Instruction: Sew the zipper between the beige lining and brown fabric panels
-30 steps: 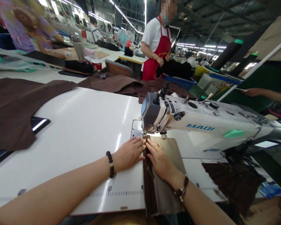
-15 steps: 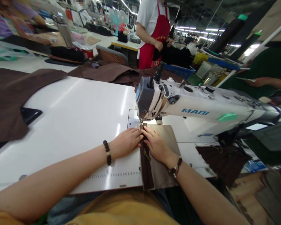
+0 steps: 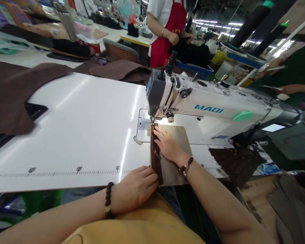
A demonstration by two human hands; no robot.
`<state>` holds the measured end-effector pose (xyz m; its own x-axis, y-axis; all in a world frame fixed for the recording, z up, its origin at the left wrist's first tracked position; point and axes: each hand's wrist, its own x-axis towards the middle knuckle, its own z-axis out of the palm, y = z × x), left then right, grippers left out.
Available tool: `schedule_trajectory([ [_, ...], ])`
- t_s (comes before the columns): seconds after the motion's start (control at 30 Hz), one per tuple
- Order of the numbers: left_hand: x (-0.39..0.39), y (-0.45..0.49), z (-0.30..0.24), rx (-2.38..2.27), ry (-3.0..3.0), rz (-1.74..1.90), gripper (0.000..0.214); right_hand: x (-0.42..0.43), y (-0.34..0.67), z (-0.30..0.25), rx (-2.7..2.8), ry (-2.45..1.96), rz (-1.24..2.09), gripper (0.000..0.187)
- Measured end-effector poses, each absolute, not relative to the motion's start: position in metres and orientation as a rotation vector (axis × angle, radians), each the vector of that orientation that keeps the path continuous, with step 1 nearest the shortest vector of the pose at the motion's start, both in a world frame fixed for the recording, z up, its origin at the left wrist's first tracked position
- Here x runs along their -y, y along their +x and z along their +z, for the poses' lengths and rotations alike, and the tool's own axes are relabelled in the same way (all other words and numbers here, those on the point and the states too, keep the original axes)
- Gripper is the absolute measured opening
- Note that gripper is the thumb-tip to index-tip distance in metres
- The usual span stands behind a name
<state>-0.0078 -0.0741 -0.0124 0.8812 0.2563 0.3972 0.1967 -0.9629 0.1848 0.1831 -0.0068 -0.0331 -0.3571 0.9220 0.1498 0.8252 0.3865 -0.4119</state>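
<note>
- Cloth under the hands: a dark brown zip strip (image 3: 156,173) along the left side of a taupe panel (image 3: 175,171), lying on the white table (image 3: 91,128), beneath the right hand (image 3: 166,144) and touching the left hand (image 3: 138,186).
- Long axis: the strip runs forward from the body, from the left hand at its near end, past the right fingertips, to the presser foot (image 3: 153,121) of the sewing machine (image 3: 193,101).
- Nearer hand: the right one is close to the presser foot, palm down and flattened, fingers extended forward onto the strip, pressing rather than gripping.
- Farther hand: the left one is curled at the table's front edge, fingers bent against the strip; its thumb is hidden, so whether it pinches the cloth I cannot tell.
- Between the hands: a brass-coloured zip pull (image 3: 157,155) on the strip, forward of the left knuckles and just behind the right fingers.
- Around them: brown cloth (image 3: 10,98) well to the left hand's left; a bunched brown piece (image 3: 237,166) right of the right forearm; a co-worker's red apron (image 3: 171,37) beyond both hands.
</note>
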Motion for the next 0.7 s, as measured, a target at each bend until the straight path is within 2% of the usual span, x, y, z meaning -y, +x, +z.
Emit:
schedule_trajectory([
  [0.13,0.074,-0.01,-0.016,-0.319,2.85,0.733,0.032,0.008,0.184,-0.033,2.312,-1.517,0.374,0.039],
  [0.57,0.076,-0.012,-0.022,-0.376,2.751,0.679,0.033,0.007,0.179,-0.029,2.289,-1.552,0.342,0.035],
  [0.7,0.076,-0.012,-0.024,-0.379,2.742,0.681,0.03,0.007,0.179,-0.028,2.27,-1.571,0.391,0.039],
])
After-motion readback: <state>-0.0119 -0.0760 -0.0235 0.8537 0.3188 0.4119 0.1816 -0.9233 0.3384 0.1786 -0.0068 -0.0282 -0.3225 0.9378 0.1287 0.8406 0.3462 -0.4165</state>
